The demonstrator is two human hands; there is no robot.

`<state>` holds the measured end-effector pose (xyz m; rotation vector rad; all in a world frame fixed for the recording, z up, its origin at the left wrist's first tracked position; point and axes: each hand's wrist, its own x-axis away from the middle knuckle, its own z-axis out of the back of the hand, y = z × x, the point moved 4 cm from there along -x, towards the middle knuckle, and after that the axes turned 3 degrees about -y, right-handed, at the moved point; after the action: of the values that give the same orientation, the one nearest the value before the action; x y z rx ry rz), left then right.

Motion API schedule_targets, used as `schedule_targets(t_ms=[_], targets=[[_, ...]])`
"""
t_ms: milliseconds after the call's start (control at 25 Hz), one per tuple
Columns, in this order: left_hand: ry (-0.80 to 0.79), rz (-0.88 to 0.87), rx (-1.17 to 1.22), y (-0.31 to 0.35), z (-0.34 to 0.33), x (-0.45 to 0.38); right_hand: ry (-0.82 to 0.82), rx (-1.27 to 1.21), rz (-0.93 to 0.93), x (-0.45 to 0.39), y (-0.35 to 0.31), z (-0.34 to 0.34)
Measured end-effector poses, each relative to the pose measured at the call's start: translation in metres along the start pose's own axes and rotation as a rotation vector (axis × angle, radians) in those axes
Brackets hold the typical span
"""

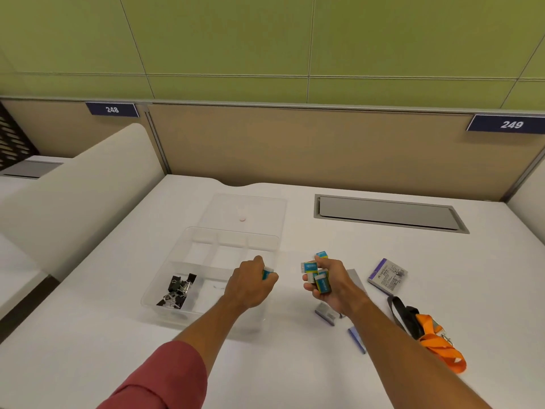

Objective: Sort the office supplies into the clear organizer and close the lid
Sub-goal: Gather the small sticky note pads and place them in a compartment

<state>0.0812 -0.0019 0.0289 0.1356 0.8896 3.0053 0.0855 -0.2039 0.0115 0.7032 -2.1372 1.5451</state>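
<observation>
You are feeding erasers one at a time into the clear organizer point(182, 252), which is sitting open on the white worktop point(354, 261) with its lid point(259, 206) lying flat just behind it, out of the way until the sorting is finished. Your left hand point(250, 286) is reaching over the organizer's right side, knuckles up and wrist bent down, its grip pinched shut on a single eraser point(267, 273) above a right-hand compartment. Your right hand point(327, 283) is hovering just beside the organizer, palm turned inward, its grip clamped on a handful of blue-and-yellow erasers point(320, 277), apparently serving as the supply. Black binder clips point(178, 287) are already lying in the near-left compartment. Staple boxes point(387, 276), a pen point(356, 339) and an orange lanyard point(436, 340) are waiting to the right.
</observation>
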Motion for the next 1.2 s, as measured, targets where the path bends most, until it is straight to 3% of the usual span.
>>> schedule_targets(t_ms=[680,920,1200], targets=[[-0.012,-0.055,-0.066,-0.102,0.074,-0.007,0.191,0.182,0.093,-0.024,0.011,-0.117],[0.017,-0.038,-0.096,-0.139,0.101,-0.032,0.202,0.266,0.134,-0.040,0.014,-0.153],[-0.068,-0.071,-0.172,-0.174,0.104,-0.079,0.273,0.285,0.145,-0.057,0.017,-0.167]])
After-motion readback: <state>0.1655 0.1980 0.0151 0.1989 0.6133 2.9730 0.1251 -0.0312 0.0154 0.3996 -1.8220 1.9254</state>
